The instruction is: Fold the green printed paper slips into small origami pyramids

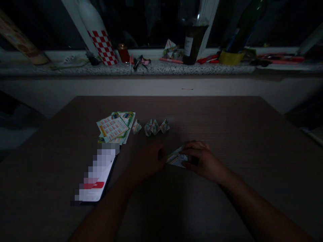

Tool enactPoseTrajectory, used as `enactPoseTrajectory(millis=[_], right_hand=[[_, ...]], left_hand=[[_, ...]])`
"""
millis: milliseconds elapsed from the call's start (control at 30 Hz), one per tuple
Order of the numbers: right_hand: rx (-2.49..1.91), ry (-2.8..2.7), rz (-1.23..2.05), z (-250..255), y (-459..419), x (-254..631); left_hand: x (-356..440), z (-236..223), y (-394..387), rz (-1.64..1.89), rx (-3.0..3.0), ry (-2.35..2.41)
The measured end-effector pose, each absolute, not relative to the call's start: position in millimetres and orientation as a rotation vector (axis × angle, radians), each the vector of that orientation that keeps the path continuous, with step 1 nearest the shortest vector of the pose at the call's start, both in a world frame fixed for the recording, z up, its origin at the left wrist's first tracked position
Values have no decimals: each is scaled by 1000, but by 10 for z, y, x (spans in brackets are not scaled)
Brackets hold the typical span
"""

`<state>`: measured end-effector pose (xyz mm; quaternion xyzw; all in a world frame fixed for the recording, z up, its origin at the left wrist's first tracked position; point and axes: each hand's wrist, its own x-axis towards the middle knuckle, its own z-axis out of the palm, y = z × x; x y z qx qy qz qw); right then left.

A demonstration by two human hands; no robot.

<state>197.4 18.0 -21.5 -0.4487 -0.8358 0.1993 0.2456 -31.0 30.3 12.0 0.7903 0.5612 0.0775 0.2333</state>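
Note:
A printed sheet of paper folded into a triangle (177,158) is between my two hands, just over the table. My left hand (151,158) is in shadow and pinches the triangle's left corner. On the other side, my right hand (200,158) has its thumb and fingers closed on the paper's right part, covering some of it. Beyond my hands stand several small folded paper shapes in a row, among them one at the right end (165,126). To their left lies a loose pile of printed paper sheets (113,127).
A phone with a lit, partly blurred screen (97,174) lies left of my left forearm on the wooden table (239,124). Behind, the stone windowsill (161,69) carries a red-and-white checkered bottle (104,45), a dark bottle (193,43), a yellow holder (230,57) and pens.

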Motion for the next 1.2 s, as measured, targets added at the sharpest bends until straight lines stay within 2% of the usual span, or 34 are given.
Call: enactPoseTrajectory(millis=[200, 400, 500, 867, 1200], right_hand=[[-1051, -2232, 600, -246, 207, 1970], [-1032, -2162, 475, -314, 261, 2001], [-1110, -2122, 384, -303, 273, 2024], [-1324, -2233, 409, -213, 156, 1943], [-1307, -2299, 458, -217, 135, 1891]], left_hand=[[-241, 69, 224, 488, 2400, 1239], [-233, 34, 206, 371, 2588, 992], [-218, 71, 181, 301, 2640, 1022], [-149, 126, 142, 96, 2613, 1249], [-143, 64, 161, 194, 2382, 1319]])
